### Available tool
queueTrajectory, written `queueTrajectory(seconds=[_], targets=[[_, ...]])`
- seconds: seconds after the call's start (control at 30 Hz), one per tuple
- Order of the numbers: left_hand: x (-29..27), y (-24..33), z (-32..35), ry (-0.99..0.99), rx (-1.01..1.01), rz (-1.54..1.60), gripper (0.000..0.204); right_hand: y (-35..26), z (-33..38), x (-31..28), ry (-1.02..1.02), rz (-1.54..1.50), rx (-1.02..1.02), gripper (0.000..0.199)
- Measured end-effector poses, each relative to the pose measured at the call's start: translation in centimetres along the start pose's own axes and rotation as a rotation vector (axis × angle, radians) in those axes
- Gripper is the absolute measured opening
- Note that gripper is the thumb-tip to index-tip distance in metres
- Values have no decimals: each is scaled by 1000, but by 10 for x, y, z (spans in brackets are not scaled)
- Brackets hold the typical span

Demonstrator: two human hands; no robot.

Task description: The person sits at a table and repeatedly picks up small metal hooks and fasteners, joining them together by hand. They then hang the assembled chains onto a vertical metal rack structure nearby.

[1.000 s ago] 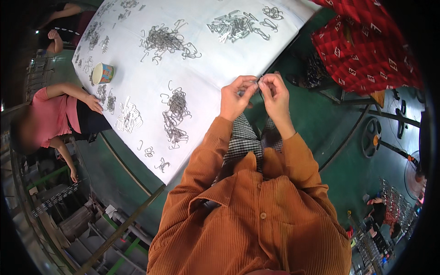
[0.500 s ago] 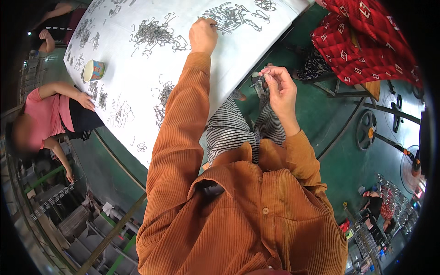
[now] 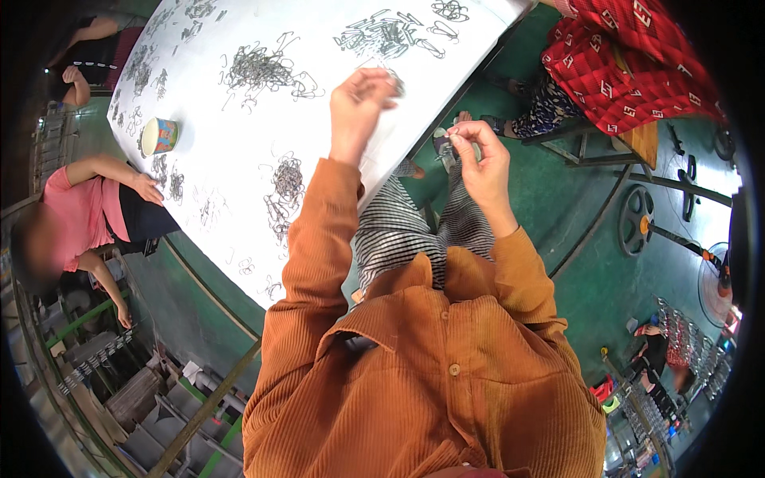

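Note:
My left hand, somewhat smeared by motion, is above the white table with its fingers closed on a blurred grey bent wire piece. Beyond it lies a pile of elongated wire pieces. To its left sits a larger heap of bent wire hooks, and nearer my left sleeve is another tangled heap of hooks. Off the table's right edge, my right hand is raised with thumb and forefinger pinched together. What it holds, if anything, is too small to make out.
The white tabletop carries several more small heaps and a paper cup. A person in pink rests a hand on its left edge. Someone in red patterned clothing is at the right, by a wooden stool. A fan stands farther right.
My left hand has drawn back toward me from the elongated-wire pile, now with a wire piece at its fingertips. My right hand has shifted only slightly and stays pinched.

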State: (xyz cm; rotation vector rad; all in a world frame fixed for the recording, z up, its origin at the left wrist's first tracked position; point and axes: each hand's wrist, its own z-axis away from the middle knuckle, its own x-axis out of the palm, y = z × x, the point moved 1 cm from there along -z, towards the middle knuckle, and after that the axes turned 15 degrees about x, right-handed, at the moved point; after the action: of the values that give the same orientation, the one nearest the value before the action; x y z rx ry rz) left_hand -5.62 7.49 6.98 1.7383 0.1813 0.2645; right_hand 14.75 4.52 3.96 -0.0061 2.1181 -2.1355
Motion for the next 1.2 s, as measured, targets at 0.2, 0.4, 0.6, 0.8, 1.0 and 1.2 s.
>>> queueTrajectory(seconds=[0.2,0.4,0.6,0.8,1.0,1.2], targets=[[31,18,40,-106,-80,63,19,-11,4,7,9,108,-58,5],[33,21,53,-112,-108,63,20,-11,6,10,19,200,-88,5],[27,22,62,-86,-62,41,20,-16,11,22,21,196,-72,5],[29,-1,71,-82,85,-51,13,1,12,18,-35,395,-127,5],[24,-27,67,-125,226,-98,18,-35,-8,23,26,331,-84,9],[19,-78,75,-102,459,-311,26,-61,-68,124,-479,552,-321,8]])
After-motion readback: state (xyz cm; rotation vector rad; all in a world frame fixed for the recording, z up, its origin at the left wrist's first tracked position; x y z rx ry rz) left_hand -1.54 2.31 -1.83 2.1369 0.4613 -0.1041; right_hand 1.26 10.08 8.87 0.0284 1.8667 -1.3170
